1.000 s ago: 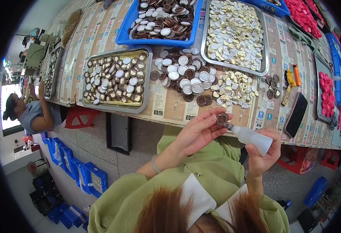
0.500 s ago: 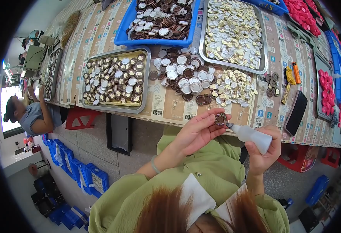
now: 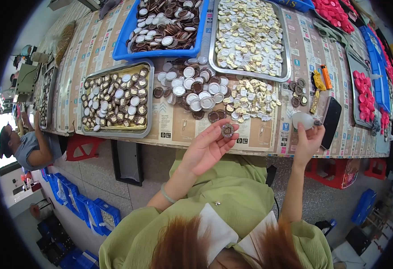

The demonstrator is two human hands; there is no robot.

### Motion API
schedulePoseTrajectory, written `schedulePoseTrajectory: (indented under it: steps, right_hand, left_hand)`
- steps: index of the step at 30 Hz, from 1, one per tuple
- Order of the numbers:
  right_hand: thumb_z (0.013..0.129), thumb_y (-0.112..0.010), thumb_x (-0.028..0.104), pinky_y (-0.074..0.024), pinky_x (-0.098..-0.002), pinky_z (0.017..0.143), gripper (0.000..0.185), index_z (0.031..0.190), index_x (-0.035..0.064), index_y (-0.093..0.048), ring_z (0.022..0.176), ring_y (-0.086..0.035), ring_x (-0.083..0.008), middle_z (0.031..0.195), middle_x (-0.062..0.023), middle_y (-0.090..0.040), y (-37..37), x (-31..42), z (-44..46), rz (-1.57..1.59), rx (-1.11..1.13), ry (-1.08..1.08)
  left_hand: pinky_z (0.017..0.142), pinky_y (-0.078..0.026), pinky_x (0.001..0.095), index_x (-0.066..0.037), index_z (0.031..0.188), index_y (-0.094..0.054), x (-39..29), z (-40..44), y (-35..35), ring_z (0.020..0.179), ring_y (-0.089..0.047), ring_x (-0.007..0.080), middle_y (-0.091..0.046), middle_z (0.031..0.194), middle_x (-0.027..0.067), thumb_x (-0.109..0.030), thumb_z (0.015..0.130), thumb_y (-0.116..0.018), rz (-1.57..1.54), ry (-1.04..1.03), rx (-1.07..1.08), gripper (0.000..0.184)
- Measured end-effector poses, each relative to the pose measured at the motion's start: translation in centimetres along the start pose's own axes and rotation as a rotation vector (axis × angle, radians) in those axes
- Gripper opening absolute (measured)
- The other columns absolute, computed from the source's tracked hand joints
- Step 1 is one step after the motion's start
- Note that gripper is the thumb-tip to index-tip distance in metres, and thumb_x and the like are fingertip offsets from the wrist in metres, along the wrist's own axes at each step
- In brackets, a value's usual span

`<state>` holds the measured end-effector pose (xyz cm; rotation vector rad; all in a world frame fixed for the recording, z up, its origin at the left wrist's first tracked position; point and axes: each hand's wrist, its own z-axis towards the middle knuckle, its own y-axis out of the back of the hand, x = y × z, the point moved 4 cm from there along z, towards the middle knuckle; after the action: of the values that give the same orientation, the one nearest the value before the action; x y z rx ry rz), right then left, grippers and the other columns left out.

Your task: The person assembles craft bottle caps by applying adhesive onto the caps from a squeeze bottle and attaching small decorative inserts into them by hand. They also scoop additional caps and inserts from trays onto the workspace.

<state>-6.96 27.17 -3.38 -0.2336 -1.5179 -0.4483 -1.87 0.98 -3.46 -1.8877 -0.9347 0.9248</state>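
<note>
My left hand (image 3: 205, 150), palm up near the table's front edge, pinches a small brown round piece with a scalloped rim (image 3: 227, 130) between thumb and fingers. In my right hand (image 3: 309, 141) is a translucent white squeeze bottle (image 3: 302, 119), tilted on its side with its dark tip towards the phone. Whether the bottle touches the table I cannot tell. Beyond my left hand lies a loose heap of brown scalloped pieces with white discs (image 3: 203, 92). Beside that heap are small gold-and-white pieces (image 3: 252, 99).
A metal tray (image 3: 115, 133) of brown pieces sits left; a larger tray (image 3: 286, 58) of gold-and-white pieces stands behind. A blue bin (image 3: 160, 53) is at the back. Right are a black phone (image 3: 331, 121), an orange lighter-like item (image 3: 326, 76) and pink parts (image 3: 363, 96). Another person (image 3: 30, 145) sits far left.
My right hand has carried the bottle away from the brown piece, forward over the table, and turned its tip to the right. My left hand still holds the piece. The whole view has shifted slightly.
</note>
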Motion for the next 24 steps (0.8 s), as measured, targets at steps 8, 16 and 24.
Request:
schedulePoseTrajectory:
  steps: [8,16,24]
  right_hand:
    - [0.071,-0.063,0.002,-0.0381,-0.0310,0.077,0.030,0.097,0.0024,-0.049,0.090,-0.047,-0.0204,0.090,-0.0088,-0.052,-3.4,3.4,-3.1,-0.471,0.050,0.548]
    - [0.067,-0.064,0.004,-0.0381,-0.0350,0.072,0.015,0.080,0.0039,-0.057,0.080,-0.048,-0.0257,0.085,-0.0074,-0.054,-8.7,3.1,-3.2,-0.778,0.251,0.583]
    - [0.068,-0.059,-0.002,-0.0407,-0.0331,0.069,0.012,0.079,0.0031,-0.059,0.081,-0.049,-0.0252,0.085,-0.0065,-0.056,-6.7,3.5,-4.7,-0.660,0.434,0.601]
  left_hand:
    - [0.086,-0.044,0.0290,-0.003,0.118,-0.039,0.5,0.3,0.6,0.100,-0.052,0.0205,-0.049,0.114,0.0142,-0.016,0.090,-0.041,0.006,0.028,-0.025,0.031]
    - [0.085,-0.044,0.0290,-0.003,0.118,-0.039,0.6,0.0,1.0,0.099,-0.053,0.0200,-0.050,0.114,0.0139,-0.016,0.089,-0.043,0.007,0.018,-0.029,0.032]
    - [0.085,-0.044,0.0292,-0.003,0.117,-0.039,0.4,0.1,1.6,0.098,-0.053,0.0199,-0.050,0.114,0.0141,-0.016,0.089,-0.043,-0.022,0.016,-0.065,0.031]
